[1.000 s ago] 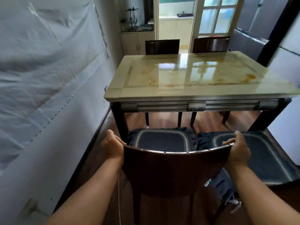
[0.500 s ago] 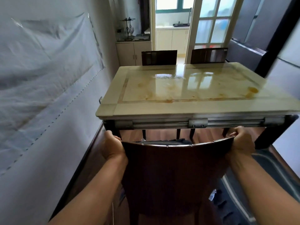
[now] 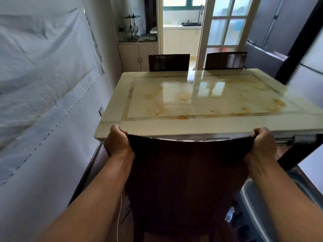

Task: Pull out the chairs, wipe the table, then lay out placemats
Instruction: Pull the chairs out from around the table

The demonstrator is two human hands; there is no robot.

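Note:
A dark wooden chair (image 3: 188, 175) fills the lower middle of the view, its curved back facing me. My left hand (image 3: 118, 142) grips the top left corner of the backrest. My right hand (image 3: 264, 143) grips the top right corner. The chair's top edge sits level with the near edge of the cream marble table (image 3: 201, 123). The glossy tabletop carries orange-brown smears, heaviest near its right side (image 3: 279, 103). Two more dark chairs stand at the far side, one left (image 3: 168, 62) and one right (image 3: 225, 60).
A wall covered with white plastic sheeting (image 3: 45, 88) runs close along the left. A second chair's blue cushioned seat (image 3: 272, 213) lies low at the right. A grey fridge (image 3: 286, 28) stands at the right, a cabinet (image 3: 138, 55) and glass door (image 3: 225, 28) behind the table.
The chair back has risen in view towards me, from well below the table edge to level with it. The chair seats under the table are now hidden. Both hands kept their grip.

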